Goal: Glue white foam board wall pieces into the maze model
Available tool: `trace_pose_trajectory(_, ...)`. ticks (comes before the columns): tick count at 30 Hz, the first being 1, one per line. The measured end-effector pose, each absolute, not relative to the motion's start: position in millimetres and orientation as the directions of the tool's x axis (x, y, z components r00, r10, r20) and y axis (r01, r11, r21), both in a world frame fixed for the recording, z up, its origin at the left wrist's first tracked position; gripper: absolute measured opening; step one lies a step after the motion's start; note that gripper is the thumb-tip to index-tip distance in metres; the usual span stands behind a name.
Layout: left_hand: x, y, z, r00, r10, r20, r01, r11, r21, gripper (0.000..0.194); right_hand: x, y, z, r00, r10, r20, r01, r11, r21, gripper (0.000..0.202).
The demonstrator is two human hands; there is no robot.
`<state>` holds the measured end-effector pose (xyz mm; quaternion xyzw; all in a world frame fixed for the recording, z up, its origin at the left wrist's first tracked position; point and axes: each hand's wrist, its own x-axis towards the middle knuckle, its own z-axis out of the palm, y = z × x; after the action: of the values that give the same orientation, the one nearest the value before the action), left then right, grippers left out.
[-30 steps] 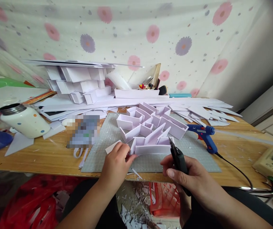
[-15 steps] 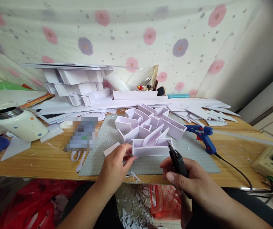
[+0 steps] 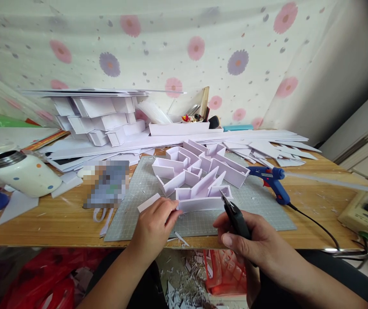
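A white foam-board structure (image 3: 203,204) of joined low walls stands on the grey cutting mat (image 3: 122,225). My left hand (image 3: 156,221) is at its near left corner, index finger on the top edge and thumb low at the front, closed on that end. In my right hand (image 3: 251,238) is a black utility knife (image 3: 238,222), its blade pointing up and left by the structure's near right end. Beside my left hand a small white board strip (image 3: 148,203) lies flat on the mat. A thin offcut (image 3: 182,239) lies near the mat's front edge.
A blue glue gun (image 3: 272,178) with its cord lies right of the structure. Stacked white board pieces (image 3: 97,107) and offcuts (image 3: 267,152) fill the back. At left are a spotted bottle (image 3: 25,174) and a blurred item (image 3: 108,184). A red bag (image 3: 39,279) hangs below.
My left hand's fingers have come closer against the structure's left corner. The view has shifted slightly, and the knife remains in my right hand.
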<state>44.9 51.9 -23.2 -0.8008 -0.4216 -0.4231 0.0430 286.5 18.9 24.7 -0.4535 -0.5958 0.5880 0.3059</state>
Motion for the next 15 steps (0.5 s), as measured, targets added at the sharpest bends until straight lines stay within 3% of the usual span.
trace_pose_trajectory(10,45.1,53.2,-26.0,0.283,0.569,0.772,0.701,-0.672,0.239,0.014,287.5,15.5,26.8,-0.415,0.898,-0.144,0.170,-0.079,-0.982,0.036)
trace_pose_trajectory(15,44.7,52.4,-26.1,0.241,0.587,0.773,0.686,-0.666,0.292,0.014,291.9,18.3,33.6,-0.460,0.888,-0.004,0.188,0.093,-0.978,0.018)
